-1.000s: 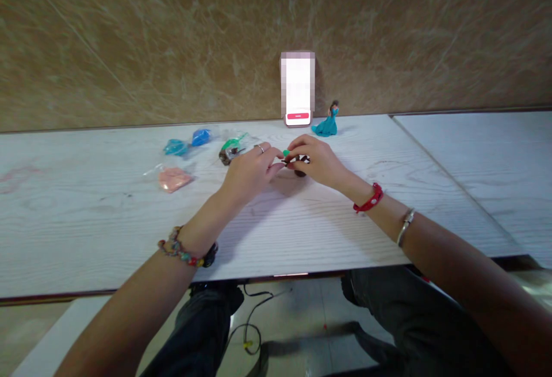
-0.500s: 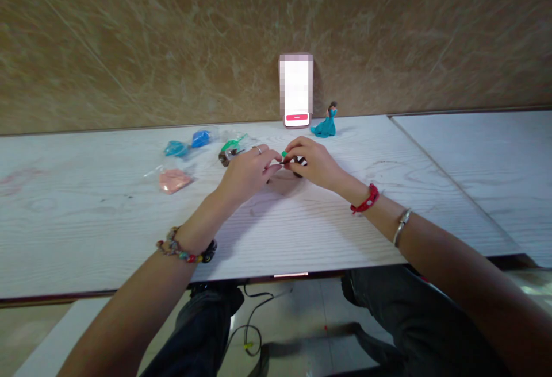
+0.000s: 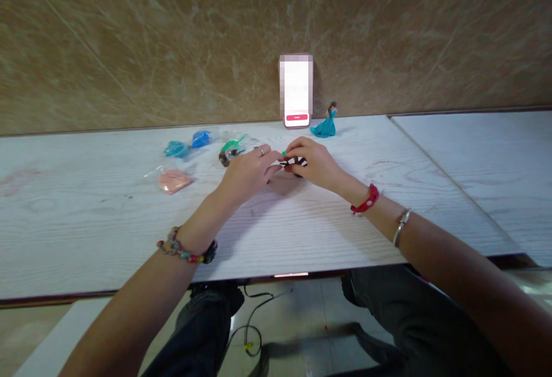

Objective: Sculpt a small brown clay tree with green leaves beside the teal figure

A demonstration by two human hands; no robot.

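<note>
My left hand point(image 3: 252, 173) and my right hand point(image 3: 318, 161) meet over the middle of the table, fingertips nearly touching. Both pinch at a small, thin dark piece point(image 3: 283, 163) between them; its exact kind is too small to make out. A tiny green bit point(image 3: 284, 153) shows at the fingertips, just above the dark piece. Dark brown material point(image 3: 298, 162) is partly visible behind the fingers of my right hand, which hide most of it. Close beyond my left hand lies a clear bag with something brown point(image 3: 225, 158).
A lit phone point(image 3: 296, 92) leans on the marbled wall, with a figurine in a teal dress point(image 3: 325, 126) beside it. Bagged clay-like lumps lie at left: teal point(image 3: 176, 149), blue point(image 3: 200, 138), green point(image 3: 230, 144) and peach point(image 3: 174, 181). The table's front edge point(image 3: 241, 279) is near my legs.
My fingers have shifted only slightly around the dark piece, and the gap under my right fingers looks a little wider. Everything else stays where it was.
</note>
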